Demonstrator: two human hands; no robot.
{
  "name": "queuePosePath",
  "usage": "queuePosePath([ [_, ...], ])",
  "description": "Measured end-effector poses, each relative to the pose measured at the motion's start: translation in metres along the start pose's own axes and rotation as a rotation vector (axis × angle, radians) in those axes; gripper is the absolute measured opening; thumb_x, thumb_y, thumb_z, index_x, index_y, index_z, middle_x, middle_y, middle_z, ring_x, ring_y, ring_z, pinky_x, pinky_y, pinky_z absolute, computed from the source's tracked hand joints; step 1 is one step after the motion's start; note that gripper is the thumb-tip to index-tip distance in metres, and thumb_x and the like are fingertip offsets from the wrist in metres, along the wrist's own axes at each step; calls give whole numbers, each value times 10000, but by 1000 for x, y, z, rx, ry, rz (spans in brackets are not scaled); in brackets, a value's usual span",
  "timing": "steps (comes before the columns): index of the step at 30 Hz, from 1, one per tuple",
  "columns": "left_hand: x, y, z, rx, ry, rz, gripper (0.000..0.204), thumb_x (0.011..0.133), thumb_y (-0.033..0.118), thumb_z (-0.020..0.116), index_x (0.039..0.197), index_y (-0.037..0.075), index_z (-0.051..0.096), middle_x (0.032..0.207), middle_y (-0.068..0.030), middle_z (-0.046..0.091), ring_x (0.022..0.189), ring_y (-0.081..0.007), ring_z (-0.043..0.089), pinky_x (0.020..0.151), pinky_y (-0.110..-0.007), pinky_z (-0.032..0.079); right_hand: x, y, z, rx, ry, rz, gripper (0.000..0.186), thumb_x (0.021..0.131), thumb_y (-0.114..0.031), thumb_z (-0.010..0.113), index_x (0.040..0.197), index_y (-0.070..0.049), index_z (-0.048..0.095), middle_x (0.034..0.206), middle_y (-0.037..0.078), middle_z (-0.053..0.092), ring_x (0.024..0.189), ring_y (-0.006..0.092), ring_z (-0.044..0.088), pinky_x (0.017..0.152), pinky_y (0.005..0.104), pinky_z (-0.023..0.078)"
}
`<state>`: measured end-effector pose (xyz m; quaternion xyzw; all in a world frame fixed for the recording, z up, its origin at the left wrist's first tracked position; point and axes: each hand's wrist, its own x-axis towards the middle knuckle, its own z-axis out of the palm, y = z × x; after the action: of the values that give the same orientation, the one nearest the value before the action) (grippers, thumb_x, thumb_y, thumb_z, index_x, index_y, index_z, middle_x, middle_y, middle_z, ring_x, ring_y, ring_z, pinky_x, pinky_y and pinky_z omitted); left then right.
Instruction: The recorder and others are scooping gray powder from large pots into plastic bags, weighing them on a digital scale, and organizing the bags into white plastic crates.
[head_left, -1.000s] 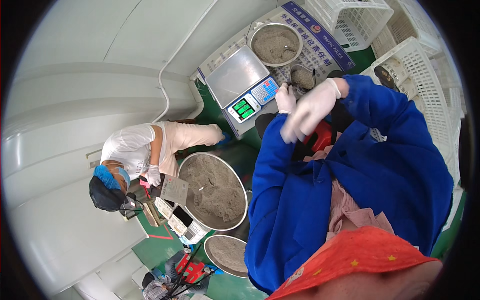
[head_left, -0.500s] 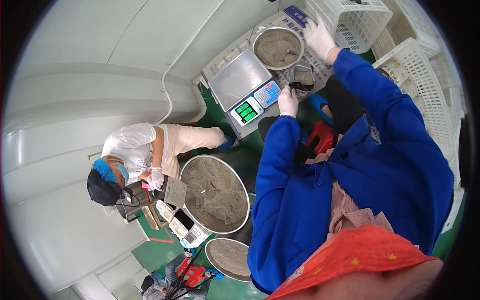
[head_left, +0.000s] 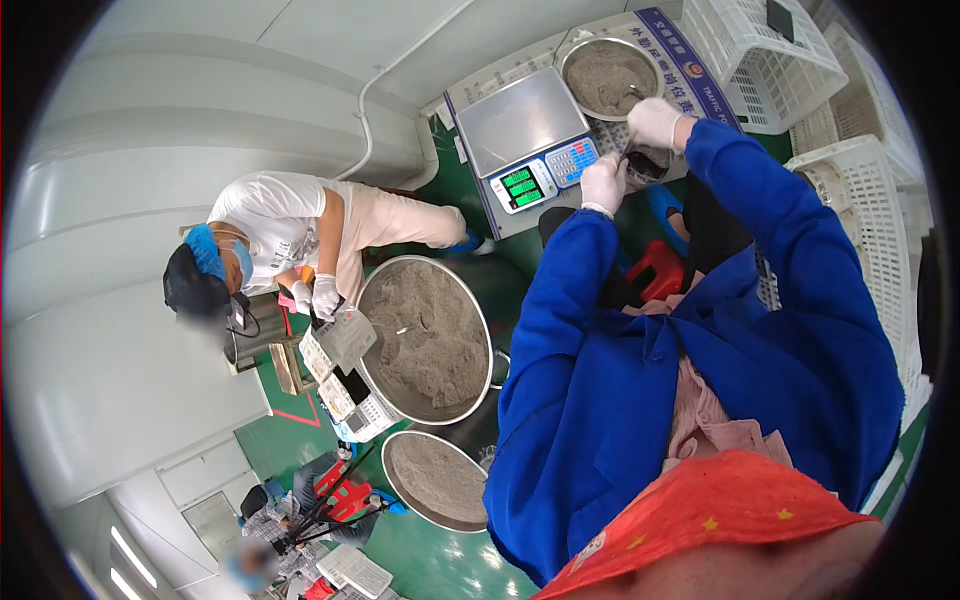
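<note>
A: Where is the small container (head_left: 649,168) sitting?

B: It's showing between the two hands, just right of the scale (head_left: 525,122) and near the steel bowl (head_left: 612,80). The hands are covering so much of it that I cannot tell whether it's a bag or a cup, or whether it's resting on the tabletop (head_left: 684,58).

A: What are the fingers doing?

B: The left hand (head_left: 604,186) is pinching the container's left side, though its palm is facing away from us. The right hand (head_left: 657,125) is bending down over the far side; its fingertips are blending into the clutter there, so I cannot tell whether they're pinching anything.

A: Is anything lying in that bowl?

B: Grey powder is filling it, and a spoon (head_left: 636,92) is poking out; the bowl end is disappearing into the powder.

A: And further off?

B: A co-worker (head_left: 275,225) in white is leaning over a large basin (head_left: 425,340) of powder. A blue sleeve (head_left: 545,440) is cutting off the right side of a second basin (head_left: 438,480). The dark lens rim is swallowing the outer edge of the white crates (head_left: 860,170).
</note>
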<state>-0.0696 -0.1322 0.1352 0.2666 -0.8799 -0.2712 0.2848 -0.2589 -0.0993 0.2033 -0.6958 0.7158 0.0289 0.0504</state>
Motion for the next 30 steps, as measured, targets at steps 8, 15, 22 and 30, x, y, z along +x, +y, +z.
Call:
queuePosePath([
  [8,0,-1,-6,27,-7,43,226,840,234,679,711,69,596,716,-165,636,697,-363,638,627,-466,499,-34,23,-14,-52,-326,211,221,705,-214,717,802,-17,734,877,183,707,872,342,690,744,440,540],
  [15,-1,3,-2,-50,-20,60,233,845,249,667,714,69,600,731,-167,645,718,-357,648,636,-459,506,-56,-60,-5,-55,95,66,266,711,-318,686,757,-58,718,784,126,686,847,281,668,758,392,483],
  [22,-5,0,-19,153,-167,40,230,867,283,641,767,78,617,736,-164,652,711,-365,649,639,-470,509,-104,-42,24,-43,375,-268,159,677,-160,602,726,-68,723,792,79,686,1066,286,611,951,406,458],
  [30,0,-1,-9,148,-65,39,226,863,256,646,739,71,608,732,-149,653,682,-355,648,608,-460,507,-114,-2,7,275,540,187,513,666,-168,749,1146,-28,633,1304,149,564,1221,355,502,998,436,429],
])
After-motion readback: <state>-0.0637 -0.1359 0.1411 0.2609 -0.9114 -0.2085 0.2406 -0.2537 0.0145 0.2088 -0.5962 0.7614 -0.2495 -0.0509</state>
